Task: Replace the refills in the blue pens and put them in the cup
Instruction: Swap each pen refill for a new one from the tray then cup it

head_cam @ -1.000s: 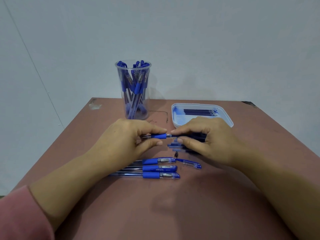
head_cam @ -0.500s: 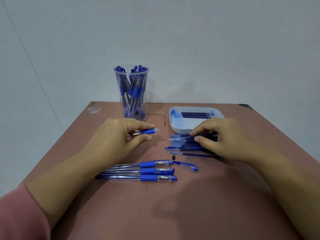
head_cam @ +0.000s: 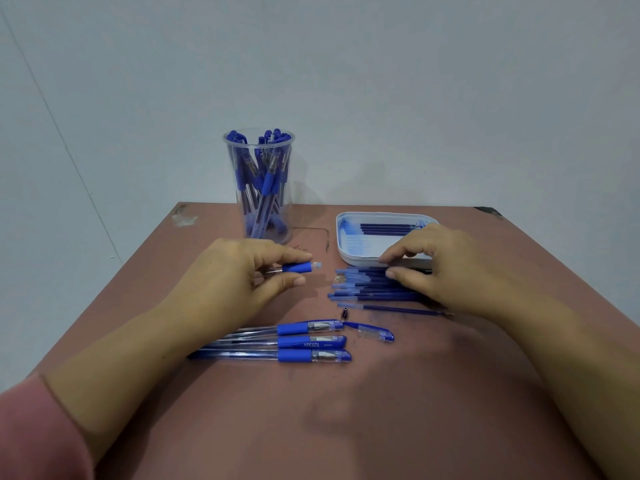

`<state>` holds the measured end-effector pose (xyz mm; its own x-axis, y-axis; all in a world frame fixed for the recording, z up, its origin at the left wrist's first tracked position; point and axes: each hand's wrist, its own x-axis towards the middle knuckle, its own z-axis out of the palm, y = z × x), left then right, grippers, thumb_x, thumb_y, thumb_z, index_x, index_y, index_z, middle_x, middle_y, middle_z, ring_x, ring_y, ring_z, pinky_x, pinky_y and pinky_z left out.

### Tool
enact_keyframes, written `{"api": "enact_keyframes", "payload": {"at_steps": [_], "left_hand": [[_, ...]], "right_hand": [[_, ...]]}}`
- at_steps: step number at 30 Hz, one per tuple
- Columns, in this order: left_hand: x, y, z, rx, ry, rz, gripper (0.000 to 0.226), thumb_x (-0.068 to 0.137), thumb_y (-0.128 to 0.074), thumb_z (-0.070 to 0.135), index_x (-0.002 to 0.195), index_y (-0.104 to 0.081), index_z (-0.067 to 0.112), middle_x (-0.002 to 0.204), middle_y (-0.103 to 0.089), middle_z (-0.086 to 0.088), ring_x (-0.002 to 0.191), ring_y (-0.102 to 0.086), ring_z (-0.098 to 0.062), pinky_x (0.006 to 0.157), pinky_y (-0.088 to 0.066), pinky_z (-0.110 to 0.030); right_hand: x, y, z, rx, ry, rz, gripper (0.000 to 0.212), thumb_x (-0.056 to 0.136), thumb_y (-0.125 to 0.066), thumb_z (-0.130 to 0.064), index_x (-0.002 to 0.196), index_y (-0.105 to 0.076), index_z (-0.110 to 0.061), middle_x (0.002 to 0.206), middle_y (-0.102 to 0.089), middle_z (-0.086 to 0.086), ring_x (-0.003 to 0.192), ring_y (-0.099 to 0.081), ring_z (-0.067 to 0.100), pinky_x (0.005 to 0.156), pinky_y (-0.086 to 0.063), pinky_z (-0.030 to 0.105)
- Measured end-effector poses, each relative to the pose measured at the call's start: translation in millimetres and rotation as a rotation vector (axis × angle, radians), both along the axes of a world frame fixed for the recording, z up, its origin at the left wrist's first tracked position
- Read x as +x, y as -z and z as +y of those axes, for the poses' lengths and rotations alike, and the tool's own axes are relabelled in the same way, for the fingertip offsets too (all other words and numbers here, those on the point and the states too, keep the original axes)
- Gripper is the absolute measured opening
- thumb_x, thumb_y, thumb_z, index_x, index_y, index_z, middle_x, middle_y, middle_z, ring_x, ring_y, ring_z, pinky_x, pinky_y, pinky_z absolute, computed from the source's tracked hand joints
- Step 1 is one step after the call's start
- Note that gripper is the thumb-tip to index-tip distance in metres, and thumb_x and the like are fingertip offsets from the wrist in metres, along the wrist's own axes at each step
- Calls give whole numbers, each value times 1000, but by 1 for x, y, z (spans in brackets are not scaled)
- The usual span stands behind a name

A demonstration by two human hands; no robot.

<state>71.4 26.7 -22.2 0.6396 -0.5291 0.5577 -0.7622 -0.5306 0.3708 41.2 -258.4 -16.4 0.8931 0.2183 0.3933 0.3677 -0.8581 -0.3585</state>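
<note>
In the left hand, pinched between thumb and fingers, a clear pen barrel with a blue grip, bare clear end pointing right. Under the right hand, well apart from the left, a pile of loose refills on the reddish-brown surface. Fingers curled, thumb and forefinger touching the top of the pile; cannot tell whether any one refill is actually pinched.

Just behind the pile, a white tray with a few more dark refills inside. Nearer the body, one stray refill, a tiny dark tip piece and a loose blue cap.

Left of the cap, three capped pens lying side by side. On the middle one, white lettering, seemingly "KREAT", the rest blurred.

Toward the far edge, left of the tray, a clear cup standing upright, full of blue pens. On the left forearm, a pink sleeve.
</note>
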Motion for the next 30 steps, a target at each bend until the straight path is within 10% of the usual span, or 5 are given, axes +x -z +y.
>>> {"api": "enact_keyframes", "payload": {"at_steps": [6, 14, 30], "left_hand": [[-1, 0, 0, 0, 8, -9, 35, 79, -62, 47, 108, -74, 31, 82, -47, 47, 76, -50, 26, 69, -35, 4], [4, 1, 3, 27, 10, -18, 33, 81, -64, 47, 110, -73, 34, 82, -48, 47, 75, -53, 22, 70, -37, 2], [4, 1, 2, 29, 29, -16, 34, 81, -62, 48, 111, -72, 35, 87, -50, 46, 78, -51, 26, 71, -37, 3]], "right_hand": [[31, -26, -10, -51, 74, 118, 16, 89, -65, -31, 104, -68, -37, 95, -58, -21, 90, -52, -1, 71, -34, 11], [83, -12, -19, -145, 146, 295, 27, 88, -66, -24, 114, -67, -33, 116, -65, -9, 104, -59, 11, 98, -45, 30], [91, -9, -23, -147, 94, 299, 15, 90, -63, -22, 83, -57, -34, 90, -62, -11, 84, -58, 8, 68, -41, 21]]}}
